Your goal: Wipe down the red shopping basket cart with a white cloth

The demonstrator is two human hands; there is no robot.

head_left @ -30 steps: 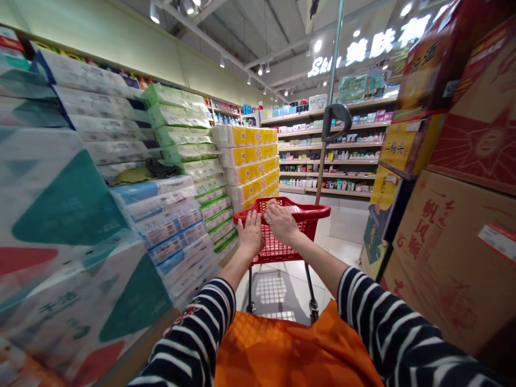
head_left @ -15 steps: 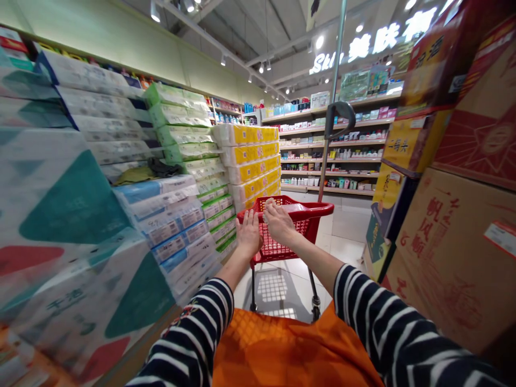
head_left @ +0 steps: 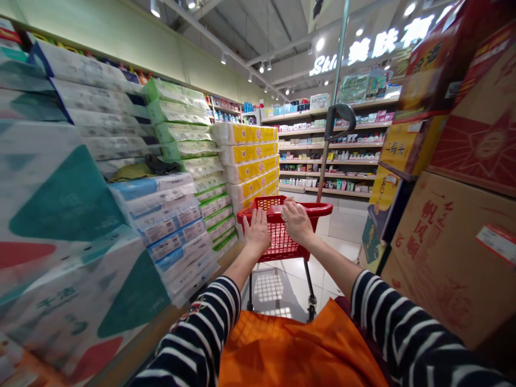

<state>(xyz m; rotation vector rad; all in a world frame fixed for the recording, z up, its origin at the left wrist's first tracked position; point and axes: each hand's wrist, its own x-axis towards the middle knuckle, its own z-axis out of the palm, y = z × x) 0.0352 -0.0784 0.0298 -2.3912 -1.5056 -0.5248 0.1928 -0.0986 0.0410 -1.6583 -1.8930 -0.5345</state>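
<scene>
A red shopping cart (head_left: pixel 278 239) with a meshed plastic basket stands right in front of me. My left hand (head_left: pixel 257 232) lies against its near rim at the left, fingers stretched upward and holding nothing. Farther right, my right hand (head_left: pixel 298 221) is bent over the red handle bar (head_left: pixel 318 208). A small pale wad (head_left: pixel 284 215) shows at the fingers' left side, pressed toward the bar; its kind is too small to tell. The palm and most of the wad are hidden.
Stacked tissue packs (head_left: pixel 169 215) line the left side, with yellow packs (head_left: pixel 252 161) beyond. Cardboard boxes (head_left: pixel 451 258) rise close on the right. A metal pole with a dark hook-shaped handle (head_left: pixel 341 121) stands behind the cart, before shelves (head_left: pixel 302 145) of small goods.
My right hand has slid right along the cart's bar, away from my left hand. The left hand has shifted slightly right and stays stretched out. The view has moved a little.
</scene>
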